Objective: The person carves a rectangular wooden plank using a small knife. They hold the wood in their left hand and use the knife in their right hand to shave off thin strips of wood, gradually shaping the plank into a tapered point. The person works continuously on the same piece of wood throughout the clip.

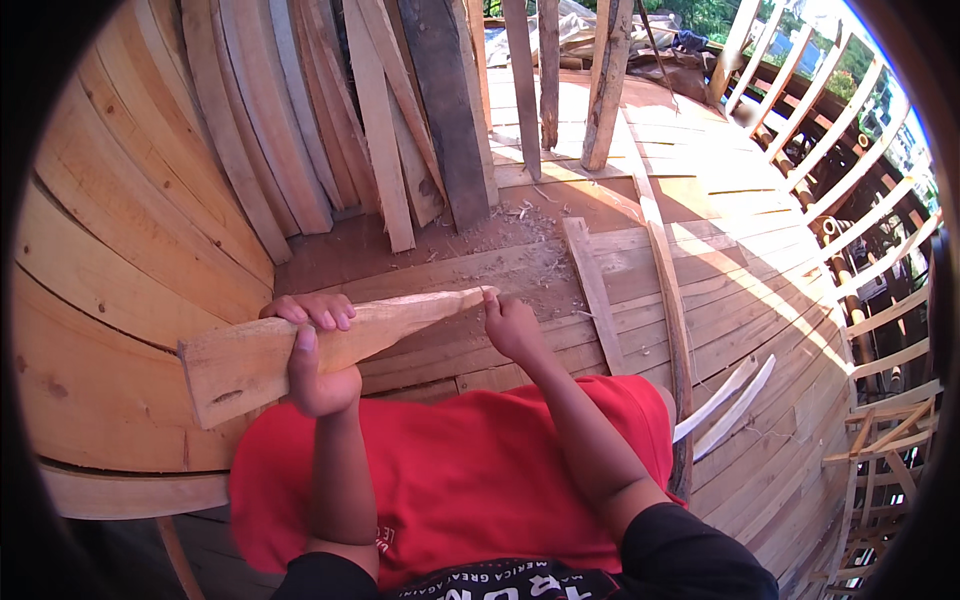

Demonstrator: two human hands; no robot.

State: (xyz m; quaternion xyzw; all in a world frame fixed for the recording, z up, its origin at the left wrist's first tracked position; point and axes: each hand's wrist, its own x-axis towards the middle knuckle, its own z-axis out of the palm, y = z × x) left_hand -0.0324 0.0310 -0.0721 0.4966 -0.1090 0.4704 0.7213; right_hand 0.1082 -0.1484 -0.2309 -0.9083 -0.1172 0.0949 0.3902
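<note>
Tapered wooden board (378, 328), one, lies above red-clad lap (460, 460), broad edge beside plank wall (110, 300), grasped by left hand (325, 383); curled right hand (513, 326) meets narrow tip, grip unclear.

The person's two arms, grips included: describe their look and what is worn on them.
The left grip and right grip are bare, ungloved human hands. Bare left forearm and bare right forearm show no watch or bracelet. The short black fabric left sleeve and matching black fabric right sleeve end near the elbows, with no clear markings.
</note>
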